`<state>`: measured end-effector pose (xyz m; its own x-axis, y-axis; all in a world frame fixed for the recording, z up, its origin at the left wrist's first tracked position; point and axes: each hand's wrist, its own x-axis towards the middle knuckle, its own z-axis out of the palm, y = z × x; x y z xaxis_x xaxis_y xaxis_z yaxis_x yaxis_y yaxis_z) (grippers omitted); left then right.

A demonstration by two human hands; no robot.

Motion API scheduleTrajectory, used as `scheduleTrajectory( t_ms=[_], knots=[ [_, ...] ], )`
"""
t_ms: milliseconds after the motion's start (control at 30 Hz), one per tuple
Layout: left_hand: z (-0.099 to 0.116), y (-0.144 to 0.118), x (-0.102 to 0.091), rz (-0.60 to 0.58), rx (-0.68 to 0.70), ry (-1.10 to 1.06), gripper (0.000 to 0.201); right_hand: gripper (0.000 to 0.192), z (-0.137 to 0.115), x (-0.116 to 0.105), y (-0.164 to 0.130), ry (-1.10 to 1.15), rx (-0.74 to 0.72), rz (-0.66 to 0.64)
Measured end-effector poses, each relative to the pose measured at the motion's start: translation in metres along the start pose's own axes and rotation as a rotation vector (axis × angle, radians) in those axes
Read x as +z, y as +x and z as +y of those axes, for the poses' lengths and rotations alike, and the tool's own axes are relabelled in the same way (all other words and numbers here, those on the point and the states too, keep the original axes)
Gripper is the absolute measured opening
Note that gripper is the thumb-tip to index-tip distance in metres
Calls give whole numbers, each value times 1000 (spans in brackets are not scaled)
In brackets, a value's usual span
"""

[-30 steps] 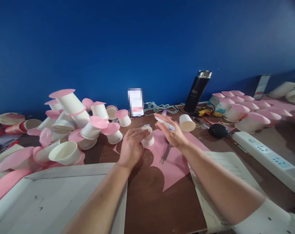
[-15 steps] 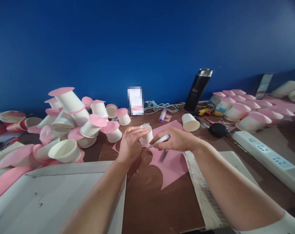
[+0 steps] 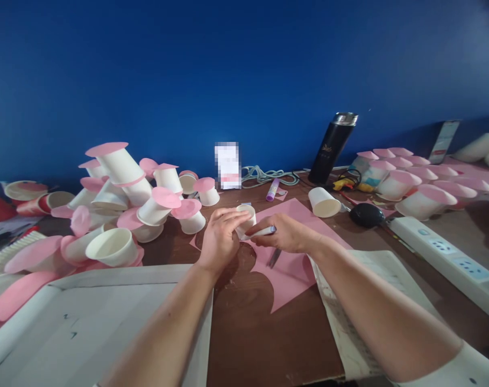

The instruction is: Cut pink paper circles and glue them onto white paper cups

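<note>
My left hand (image 3: 222, 236) is wrapped round a small white paper cup (image 3: 245, 215) standing on the table, its fingers over the near side. My right hand (image 3: 286, 231) grips a white pen (image 3: 264, 231), whose tip is against the foot of the cup. Beneath the right hand lies a sheet of pink paper (image 3: 296, 285) with rounded cut-outs along its near edge. Metal points like scissor blades (image 3: 274, 258) show on that sheet, the rest hidden by the hand. Another white paper cup (image 3: 324, 202) lies on its side beyond the right hand.
White cups with pink discs (image 3: 155, 207) are piled at left, behind a white tray (image 3: 127, 306). More stand in rows (image 3: 425, 193) at right. A black flask (image 3: 333, 148), a purple tube (image 3: 273, 190), cables and a power strip (image 3: 449, 258) are around.
The whole scene shifts slightly right as the view turns. The pen has tilted flatter at the cup's foot, and my right hand has drawn slightly closer to the cup.
</note>
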<state>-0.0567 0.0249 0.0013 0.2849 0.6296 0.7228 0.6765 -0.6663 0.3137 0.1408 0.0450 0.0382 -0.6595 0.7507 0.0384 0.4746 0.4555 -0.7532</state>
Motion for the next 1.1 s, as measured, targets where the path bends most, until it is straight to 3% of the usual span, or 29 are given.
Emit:
scheduleTrajectory(
  t_ms=[333, 533, 733, 1100],
  knots=[
    [1, 0, 0, 12, 20, 25, 47, 23, -2, -6, -3, 76, 87, -33],
    [1, 1, -1, -2, 11, 9, 46, 15, 9, -13, -4, 198, 90, -15],
    [1, 0, 2, 4, -1, 24, 52, 18, 22, -21, -3, 286, 199, 3],
    [1, 2, 2, 46, 46, 44, 50, 21, 28, -29, -4, 336, 386, 207]
  ],
)
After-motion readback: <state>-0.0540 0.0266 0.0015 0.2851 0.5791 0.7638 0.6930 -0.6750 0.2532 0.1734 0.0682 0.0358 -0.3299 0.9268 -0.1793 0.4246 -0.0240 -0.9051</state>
